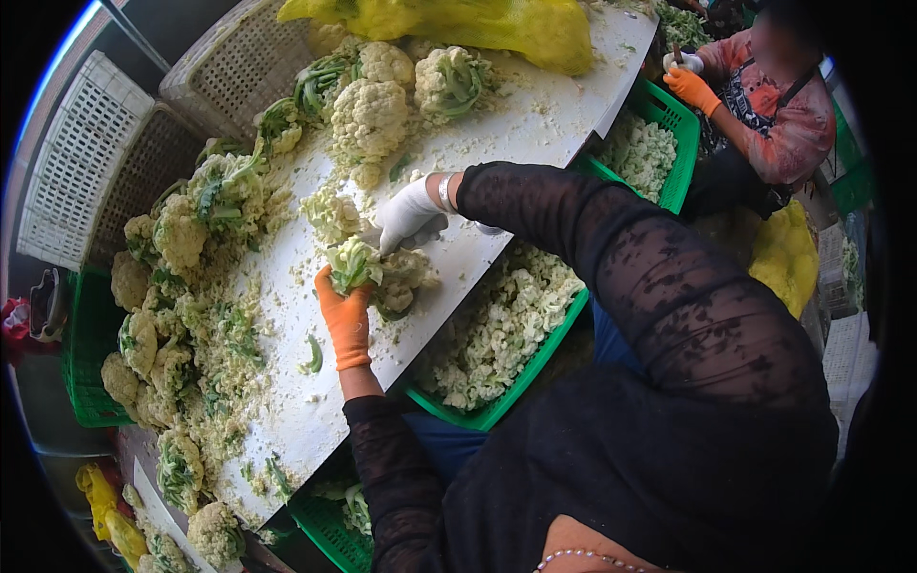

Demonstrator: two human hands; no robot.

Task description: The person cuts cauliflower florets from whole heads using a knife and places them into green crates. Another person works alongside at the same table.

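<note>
My left hand (345,315), in an orange glove, grips a leafy cauliflower piece (356,263) by its lower side, just above the white tabletop (437,315). From the other side my right hand (412,215), in a white glove, is curled close against the same piece. A small grey part of what looks like a knife (370,236) shows by its fingers; the handle is hidden in the fist. Another cauliflower piece (405,279) rests directly beyond the held one, partly under my right hand. Pale loose florets (331,215) lie just left of the hands.
Cauliflower heads (369,118) and crumbs line the table's far side, beside a yellow mesh sack (494,29). Green crates of cut florets (501,336) (637,154) stand below the near edge. White plastic crates (86,157) stand at left. A co-worker (777,107) sits at upper right.
</note>
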